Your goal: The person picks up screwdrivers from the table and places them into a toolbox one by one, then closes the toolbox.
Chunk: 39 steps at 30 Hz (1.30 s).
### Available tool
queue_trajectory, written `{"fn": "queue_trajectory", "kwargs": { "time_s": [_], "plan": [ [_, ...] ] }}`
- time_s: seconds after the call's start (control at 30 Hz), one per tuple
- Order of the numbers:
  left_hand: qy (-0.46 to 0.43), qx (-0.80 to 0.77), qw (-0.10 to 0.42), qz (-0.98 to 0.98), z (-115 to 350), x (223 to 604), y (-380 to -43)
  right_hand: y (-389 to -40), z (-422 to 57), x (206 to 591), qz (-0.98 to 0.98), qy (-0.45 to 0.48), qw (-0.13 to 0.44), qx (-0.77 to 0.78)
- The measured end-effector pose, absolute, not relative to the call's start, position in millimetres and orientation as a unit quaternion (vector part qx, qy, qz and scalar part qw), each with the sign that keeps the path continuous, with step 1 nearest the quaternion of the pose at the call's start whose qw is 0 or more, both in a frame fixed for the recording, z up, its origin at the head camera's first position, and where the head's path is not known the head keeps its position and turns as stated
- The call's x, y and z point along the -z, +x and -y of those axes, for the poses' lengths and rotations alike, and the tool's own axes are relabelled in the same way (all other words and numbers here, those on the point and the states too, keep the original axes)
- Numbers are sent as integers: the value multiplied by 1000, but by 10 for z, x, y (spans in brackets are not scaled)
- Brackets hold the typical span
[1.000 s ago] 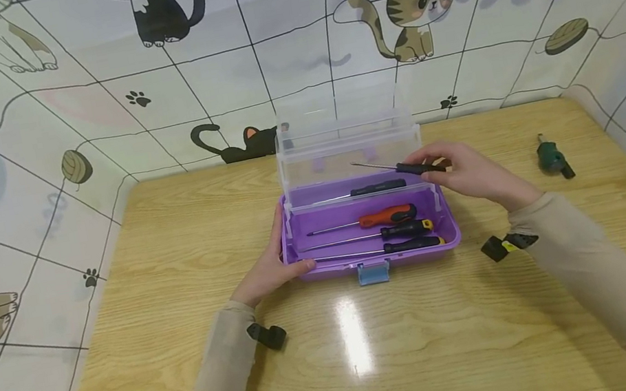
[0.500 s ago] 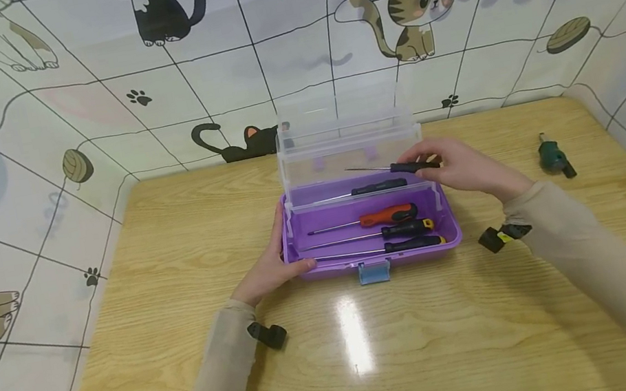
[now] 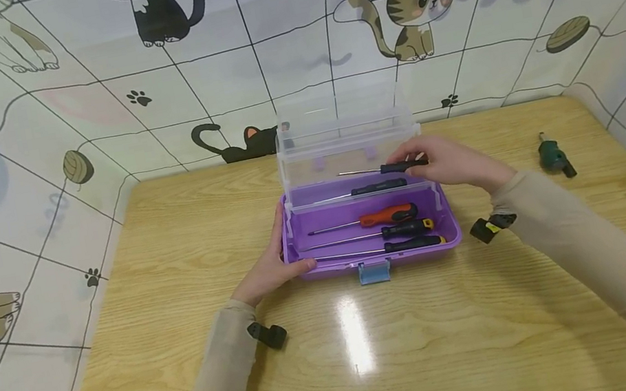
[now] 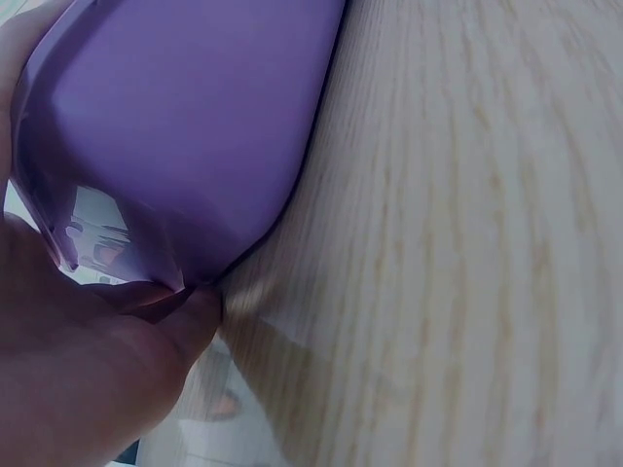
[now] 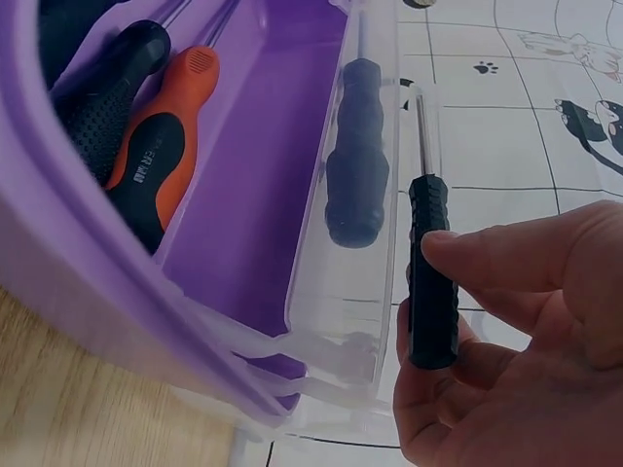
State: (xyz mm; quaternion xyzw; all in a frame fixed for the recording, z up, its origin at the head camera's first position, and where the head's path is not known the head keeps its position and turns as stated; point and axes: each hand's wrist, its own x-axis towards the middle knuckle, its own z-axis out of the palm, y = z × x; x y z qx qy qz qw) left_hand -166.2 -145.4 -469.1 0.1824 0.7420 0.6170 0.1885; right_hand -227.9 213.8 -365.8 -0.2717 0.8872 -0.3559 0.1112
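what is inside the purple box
An orange screwdriver and two black screwdrivers; a fourth screwdriver shows through clear plastic. The purple floor directly beneath the first three is covered.

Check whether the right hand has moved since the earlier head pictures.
Yes: in the head view, the right hand has shifted slightly leftward, farther from the unmoved green tool.

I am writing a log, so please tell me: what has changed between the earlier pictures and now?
The right hand moved leftward with its black screwdriver, which looks more level now. Nothing was newly gripped or released. The left hand, the purple box and the green tool stayed put.
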Motion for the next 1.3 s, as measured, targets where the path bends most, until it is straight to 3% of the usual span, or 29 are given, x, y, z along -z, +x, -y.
{"fn": "queue_trajectory", "kwargs": {
  "time_s": [0.3,0.8,1.3],
  "plan": [
    [169,-617,205,-741,1411,4419,-1550,-2351,-2035,3644,-892,-277,122,334],
    [169,-623,213,-733,1403,4402,-1533,-2487,-1960,3651,-900,-278,158,297],
    [174,-615,208,-740,1415,4446,-1549,-2548,-1817,3682,-921,-290,94,242]
  ]
}}
